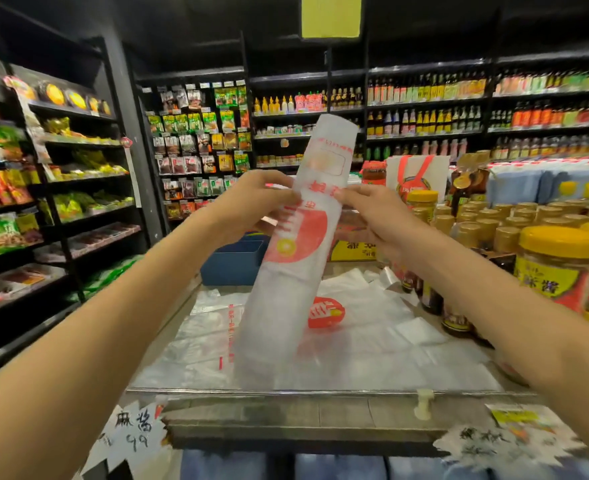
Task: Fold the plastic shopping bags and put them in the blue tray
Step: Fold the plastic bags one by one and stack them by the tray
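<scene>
Now my left hand (251,199) and right hand (372,213) pinch the long folded bag (296,258) above the table (321,400). I think I fold it shorter next, then drop it in the far blue tray (232,263).

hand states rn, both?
Left hand: pinching the left edge of the folded plastic bag, held upright.
Right hand: pinching the bag's right edge.

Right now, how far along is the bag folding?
Done: the tray's inside is hidden, so nothing confirmed. In hand: left hand and right hand pinch a bag folded into a long strip, held upright. Left: loose bags on the counter; the blue tray stands behind.
</scene>
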